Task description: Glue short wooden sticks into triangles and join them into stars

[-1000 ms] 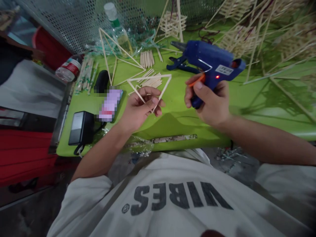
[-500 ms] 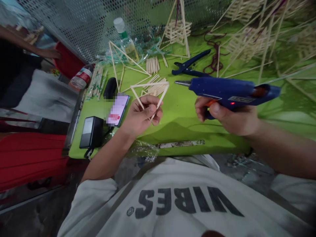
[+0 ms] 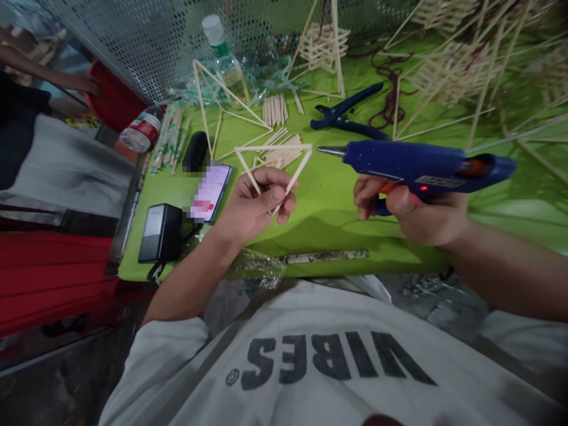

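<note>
My left hand (image 3: 261,204) pinches a triangle of thin wooden sticks (image 3: 273,147) near its lower corner, between thumb and fingers. In my right hand (image 3: 412,213) is a blue hot glue gun (image 3: 403,160), its red light lit and my fingers around the orange trigger. The metal nozzle points left and ends just short of the triangle's upper right corner. Behind the triangle lie loose sticks (image 3: 286,149) and a short cut bundle (image 3: 274,110). Another stick frame (image 3: 204,112) stands at the back left.
Blue cutting pliers (image 3: 348,111) and dark red string (image 3: 390,89) lie behind the glue gun. Woven stick pieces (image 3: 457,71) crowd the back right. A phone (image 3: 210,192), a black power bank (image 3: 160,234) and bottles (image 3: 228,68) are on the left. Another person's arm (image 3: 57,77) shows far left.
The glue gun and the triangle have both shifted slightly right, the gap between nozzle and corner narrowing a little. Both grips stay the same. The view has turned slightly.
</note>
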### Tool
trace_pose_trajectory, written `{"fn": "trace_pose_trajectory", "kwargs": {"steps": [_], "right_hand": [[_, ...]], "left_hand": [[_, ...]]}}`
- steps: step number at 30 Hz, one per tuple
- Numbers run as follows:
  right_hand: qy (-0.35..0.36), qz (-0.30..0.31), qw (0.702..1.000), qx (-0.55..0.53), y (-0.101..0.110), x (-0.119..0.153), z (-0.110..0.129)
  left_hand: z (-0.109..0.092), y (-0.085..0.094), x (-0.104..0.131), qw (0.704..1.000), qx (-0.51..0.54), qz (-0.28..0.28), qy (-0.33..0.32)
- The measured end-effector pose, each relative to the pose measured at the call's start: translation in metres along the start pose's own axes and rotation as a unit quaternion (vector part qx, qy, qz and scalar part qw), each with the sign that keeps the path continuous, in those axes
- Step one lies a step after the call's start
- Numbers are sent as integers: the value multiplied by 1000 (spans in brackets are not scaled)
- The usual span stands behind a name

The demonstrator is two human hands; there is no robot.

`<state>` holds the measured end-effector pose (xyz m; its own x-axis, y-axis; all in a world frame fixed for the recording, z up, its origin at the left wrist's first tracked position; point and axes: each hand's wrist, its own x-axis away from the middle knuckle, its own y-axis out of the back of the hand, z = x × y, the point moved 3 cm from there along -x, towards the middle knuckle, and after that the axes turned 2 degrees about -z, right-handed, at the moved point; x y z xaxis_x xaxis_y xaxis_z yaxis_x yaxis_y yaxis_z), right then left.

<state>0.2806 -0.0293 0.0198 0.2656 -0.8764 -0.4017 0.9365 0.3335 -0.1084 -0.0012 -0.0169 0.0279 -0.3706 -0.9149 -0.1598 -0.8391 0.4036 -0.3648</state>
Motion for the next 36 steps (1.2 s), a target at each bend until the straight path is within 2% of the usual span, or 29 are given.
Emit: {"fn": "trace_pose_trajectory", "kwargs": {"steps": [7, 11, 15, 19, 30, 36], "right_hand": [[32, 12, 999, -7, -1, -1, -4], [52, -29, 998, -29, -1, -1, -7], [32, -60, 998, -16, -2, -3, -6], [16, -63, 998, -4, -1, -4, -4], [45, -64, 997, -15, 0, -2, -5], [44, -53, 997, -14, 0, -5, -4]], "left_hand": [[-1, -2, 1, 999, -20, -20, 25], [0, -2, 1, 1000, -11, -8, 16], [1, -1, 1, 999, -19, -18, 26], [1, -1, 2, 999, -23, -19, 29], [-2, -4, 3, 999, -17, -10, 26], [0, -2, 3, 998, -27, -20, 46]]}}
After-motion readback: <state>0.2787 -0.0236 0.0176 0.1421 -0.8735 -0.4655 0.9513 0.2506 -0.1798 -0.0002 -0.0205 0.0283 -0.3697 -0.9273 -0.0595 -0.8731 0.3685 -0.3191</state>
